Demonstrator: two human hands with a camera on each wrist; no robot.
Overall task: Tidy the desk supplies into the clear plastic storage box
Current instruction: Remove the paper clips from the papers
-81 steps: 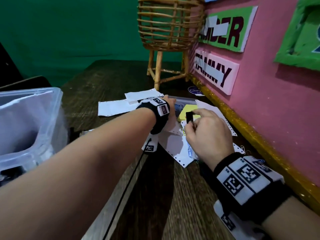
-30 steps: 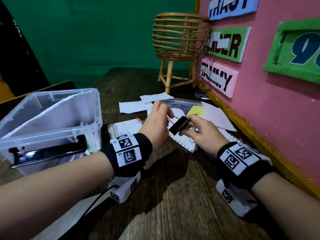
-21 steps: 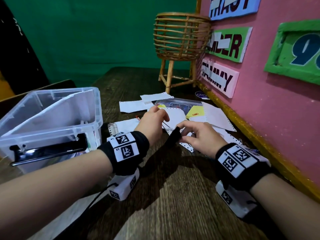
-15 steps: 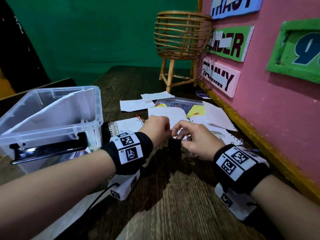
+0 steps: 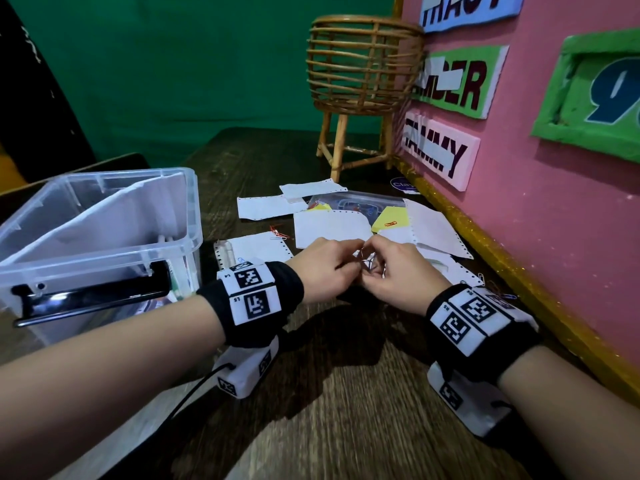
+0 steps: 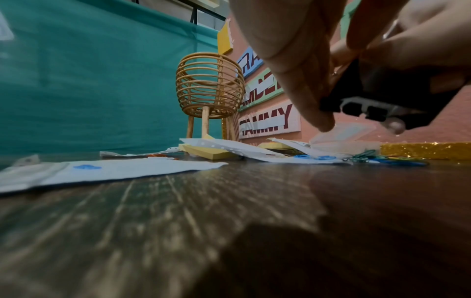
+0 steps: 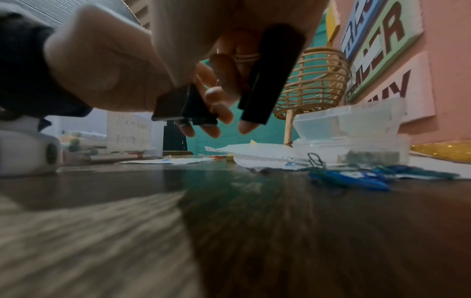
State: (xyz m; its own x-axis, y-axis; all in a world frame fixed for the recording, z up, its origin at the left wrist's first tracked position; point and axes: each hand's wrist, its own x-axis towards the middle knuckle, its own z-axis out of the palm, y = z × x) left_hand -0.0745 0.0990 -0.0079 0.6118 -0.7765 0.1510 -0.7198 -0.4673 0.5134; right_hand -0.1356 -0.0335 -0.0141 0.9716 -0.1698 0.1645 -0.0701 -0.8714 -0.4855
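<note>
My left hand [image 5: 346,259] and right hand [image 5: 381,263] meet just above the wooden desk, near the paper pile. Between them, silver wire handles [image 5: 367,266] show in the head view. In the right wrist view two black binder clip bodies appear. The left hand [image 7: 142,66] pinches one black binder clip [image 7: 183,108], and my right fingers [image 7: 244,125] pinch the other black clip [image 7: 270,76]. The left wrist view shows a black binder clip [image 6: 382,94] gripped between fingers. The clear plastic storage box [image 5: 104,259] stands at the left, apart from both hands, with white paper inside.
White papers [image 5: 329,226], yellow sticky notes [image 5: 389,220], a small clear case [image 5: 353,202] and red paper clips [image 5: 278,232] lie behind the hands. Blue and green paper clips [image 7: 351,178] lie at the right. A rattan basket stand [image 5: 360,67] and a pink wall [image 5: 554,220] bound the desk.
Both hands have drawn nearer to me and lowered toward the desk. They have closed together, so the black clip body seen earlier between them is hidden in the head view.
</note>
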